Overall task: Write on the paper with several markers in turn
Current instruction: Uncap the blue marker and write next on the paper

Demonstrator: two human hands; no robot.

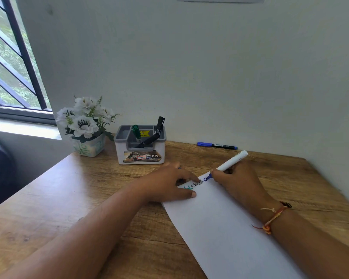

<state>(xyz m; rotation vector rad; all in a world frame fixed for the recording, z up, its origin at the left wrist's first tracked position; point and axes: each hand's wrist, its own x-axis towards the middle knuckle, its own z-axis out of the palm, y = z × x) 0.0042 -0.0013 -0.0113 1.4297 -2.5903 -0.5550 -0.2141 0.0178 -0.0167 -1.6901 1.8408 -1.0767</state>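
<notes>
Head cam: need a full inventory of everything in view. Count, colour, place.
paper: 1, white, on the table under both hands, writing at its far end
white marker: 1, white barrel, blue tip, tip on the paper
blue marker: 1, blue and black, lying by the wall
holder: 1, grey and white, far side of the table
green marker: 1, in the holder
black markers: 2, in the holder
flower pot: 1, white flowers, left of the holder
table: 1, brown wood
window: 1, dark bars, far left
bracelet: 1, red-orange thread, right wrist
left hand: presses the paper's far end
right hand: grips the white marker
</notes>
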